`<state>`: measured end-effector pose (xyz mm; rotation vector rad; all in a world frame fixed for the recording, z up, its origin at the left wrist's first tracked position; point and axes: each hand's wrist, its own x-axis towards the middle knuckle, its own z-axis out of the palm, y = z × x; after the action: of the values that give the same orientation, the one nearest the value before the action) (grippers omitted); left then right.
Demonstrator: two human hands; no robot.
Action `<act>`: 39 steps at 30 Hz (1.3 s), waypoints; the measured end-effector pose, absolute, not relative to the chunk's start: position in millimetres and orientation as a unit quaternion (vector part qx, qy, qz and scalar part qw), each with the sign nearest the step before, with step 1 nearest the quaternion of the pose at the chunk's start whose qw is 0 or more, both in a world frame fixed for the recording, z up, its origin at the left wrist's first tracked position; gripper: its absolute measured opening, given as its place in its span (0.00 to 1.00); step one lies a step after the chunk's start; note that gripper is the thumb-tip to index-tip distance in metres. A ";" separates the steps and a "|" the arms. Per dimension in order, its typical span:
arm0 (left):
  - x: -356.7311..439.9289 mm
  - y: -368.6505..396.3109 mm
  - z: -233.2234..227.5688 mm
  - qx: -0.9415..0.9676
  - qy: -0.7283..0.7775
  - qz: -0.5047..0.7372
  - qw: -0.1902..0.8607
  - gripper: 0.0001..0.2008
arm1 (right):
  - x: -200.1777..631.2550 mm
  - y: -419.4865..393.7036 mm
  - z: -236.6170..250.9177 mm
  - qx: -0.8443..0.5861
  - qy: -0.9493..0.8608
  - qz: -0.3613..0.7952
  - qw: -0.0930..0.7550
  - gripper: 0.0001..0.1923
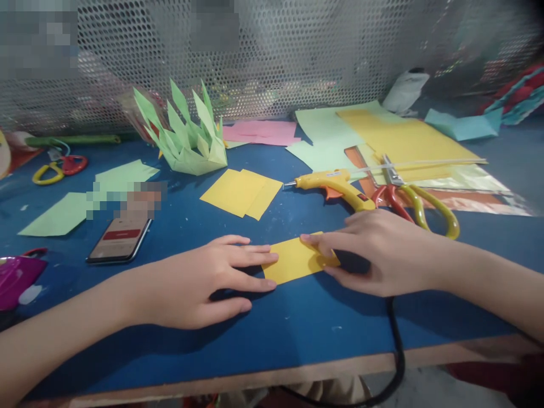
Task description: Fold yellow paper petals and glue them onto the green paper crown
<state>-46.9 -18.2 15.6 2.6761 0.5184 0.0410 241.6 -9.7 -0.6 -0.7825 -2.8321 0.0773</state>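
- black cable (395, 351) hangs over the near edge of the blue counter (297, 334), running up under the right wrist.
- left hand (199, 283) lies palm down on the counter, fingers spread flat; its fingertips rest on the left edge of a small yellow paper (293, 260).
- right hand (374, 255) presses on the right end of the same paper, index finger stretched along its top edge, thumb under the corner.
- yellow paper lies flat on the counter between the two hands, near the front edge.
- phone (119, 241) lies screen up, left of the left hand.
- two more yellow squares (242, 192) lie overlapped behind the hands.
- glue gun (335, 187) and scissors (408, 198) lie just behind the right hand.
- folded green paper piece (191, 139) with spikes stands further back, near a mesh wall (272, 51).
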 end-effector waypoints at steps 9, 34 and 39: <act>-45.4 -18.6 13.0 0.914 0.283 0.142 0.253 0.07 | 246.9 -9.5 1.0 -0.298 -0.934 -0.116 0.161 0.17; -37.9 -19.7 -4.4 0.881 0.332 0.295 0.162 0.05 | 221.5 -16.8 -20.3 -0.306 -0.899 0.159 0.270 0.17; -38.6 -20.7 -8.8 0.878 0.347 0.300 0.136 0.09 | 222.9 -10.5 -22.9 -0.275 -0.910 0.140 0.278 0.18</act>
<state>-38.6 -20.7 -8.8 2.5429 1.0046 0.8696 222.9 -10.5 -22.9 -0.7395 -2.4420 0.3757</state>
